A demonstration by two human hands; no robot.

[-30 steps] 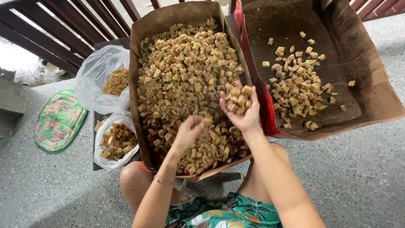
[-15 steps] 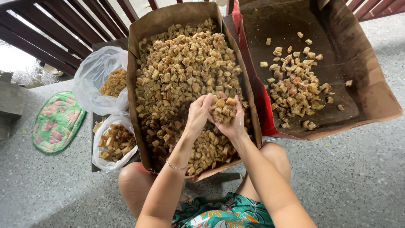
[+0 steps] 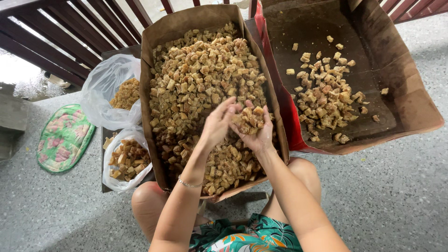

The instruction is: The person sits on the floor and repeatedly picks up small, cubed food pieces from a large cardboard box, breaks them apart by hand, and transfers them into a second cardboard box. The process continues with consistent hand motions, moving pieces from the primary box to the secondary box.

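Observation:
A long brown cardboard tray (image 3: 148, 70) in front of me is heaped with small golden-brown fried chunks (image 3: 200, 74). My right hand (image 3: 255, 130) is cupped palm up over the tray's near half, holding a handful of chunks (image 3: 248, 117). My left hand (image 3: 218, 122) presses against that handful from the left, fingers touching the pieces. A thin bracelet circles my left wrist. To the right, a second, wider cardboard tray (image 3: 401, 79) with a red edge holds a smaller scattered pile of the same chunks (image 3: 326, 100).
Two clear plastic bags sit left of the main tray: an upper bag (image 3: 109, 88) with crumbly pieces, a lower bag (image 3: 125, 161) with larger chunks. A green floral mat (image 3: 63, 137) lies on the speckled floor. Dark wooden railings (image 3: 79, 32) run behind. My knees sit under the tray.
My right hand with its handful has come down and left toward the tray's middle. My left hand rose from the pile and joined it against the handful.

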